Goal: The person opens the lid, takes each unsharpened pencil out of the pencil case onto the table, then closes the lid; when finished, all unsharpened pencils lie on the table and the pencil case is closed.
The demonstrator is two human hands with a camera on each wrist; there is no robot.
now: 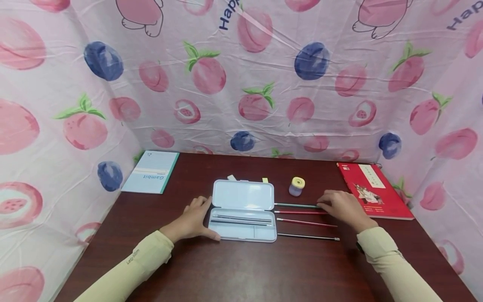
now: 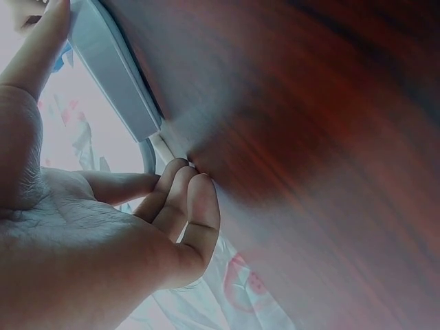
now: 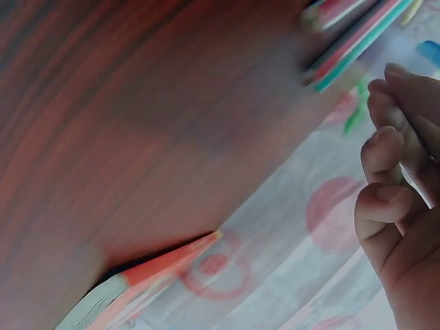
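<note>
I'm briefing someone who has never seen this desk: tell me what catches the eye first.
The open pale blue pencil case at the middle of the dark wooden table, steadied by the left hand at its left end. Right of it lie four pencils in a row, the right hand resting on the farthest ones. Behind, a loud pink fruit-print cloth walls everything in.

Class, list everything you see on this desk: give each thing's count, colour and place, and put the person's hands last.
Pencil case: one, pale blue, open, desk centre, pencils inside.
Loose pencils: four, green, red and dark, right of the case.
Sharpener: one, lilac with yellow top, behind the pencils.
Erasers: two small pieces, white and yellow, behind the case.
Notebook: one, light blue, far left.
Book: one, red, far right.
Desk: one, dark brown.
Backdrop: pink fruit-print cloth.
Left hand: touches the case's left end.
Right hand: on the pencils' ends.
</note>
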